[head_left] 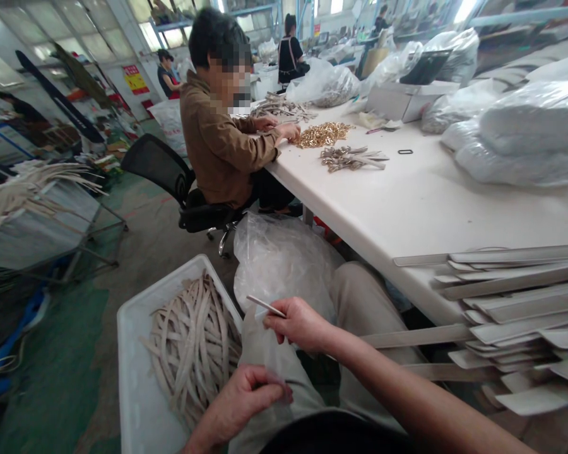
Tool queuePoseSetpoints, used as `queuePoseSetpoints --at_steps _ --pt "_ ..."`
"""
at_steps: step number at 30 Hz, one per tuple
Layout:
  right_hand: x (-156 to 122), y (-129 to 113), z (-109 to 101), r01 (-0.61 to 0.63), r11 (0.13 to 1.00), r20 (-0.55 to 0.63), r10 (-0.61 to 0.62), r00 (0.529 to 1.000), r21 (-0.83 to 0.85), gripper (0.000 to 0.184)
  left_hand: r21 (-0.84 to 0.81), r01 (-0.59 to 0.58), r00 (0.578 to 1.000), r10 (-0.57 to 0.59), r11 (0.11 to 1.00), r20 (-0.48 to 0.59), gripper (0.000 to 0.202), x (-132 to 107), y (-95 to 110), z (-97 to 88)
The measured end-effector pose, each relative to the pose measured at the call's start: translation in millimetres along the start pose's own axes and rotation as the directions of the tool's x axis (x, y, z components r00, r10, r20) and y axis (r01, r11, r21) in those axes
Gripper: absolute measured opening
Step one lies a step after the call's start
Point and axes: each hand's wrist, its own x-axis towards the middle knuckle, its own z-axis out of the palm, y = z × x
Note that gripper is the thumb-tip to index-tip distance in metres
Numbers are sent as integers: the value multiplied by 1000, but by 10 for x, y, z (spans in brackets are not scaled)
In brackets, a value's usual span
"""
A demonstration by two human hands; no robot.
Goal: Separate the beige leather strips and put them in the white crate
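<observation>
Over my lap, my right hand [297, 323] is closed around a thin, pale, stick-like piece [265, 305], its tip pointing up and to the left. I cannot tell whether this is a tool or a strip seen edge-on. Lower and nearer to me, my left hand [248, 400] has its fingers curled and its thumb laid against them; what is between them, if anything, does not show clearly. Just left of that hand, a white plastic bin [139, 378] holds a tangled heap of grey-beige straps [194, 340].
Flat beige straps [515, 309] lie stacked at the table's [421, 202] right corner, some jutting over its edge. A clear plastic bag [284, 258] stands beyond my knees. Across the table sits a co-worker [227, 126] near gold-coloured metal pieces [324, 133] and short straps [353, 157].
</observation>
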Motion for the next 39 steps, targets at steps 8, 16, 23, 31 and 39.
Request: queuePoseSetpoints --at_steps 8,16,23,31,39 --pt "78 -55 1 6 998 5 -6 1000 63 15 -258 39 998 -27 965 49 15 -37 -96 -174" --pt "-92 411 -76 -9 991 -13 11 1000 131 41 -324 -719 418 9 615 -908 36 -738 841 -1625" --pt "-562 444 9 -92 988 168 112 979 -122 64 -627 -613 572 -277 481 -772 29 -134 381 -666" --pt "-711 216 10 35 913 86 0 996 -407 49 -871 -427 838 -256 245 -483 18 486 -217 316" --pt "-656 245 41 30 852 39 -11 999 -522 50 -884 -352 860 -266 309 -435 48 456 -49 451"
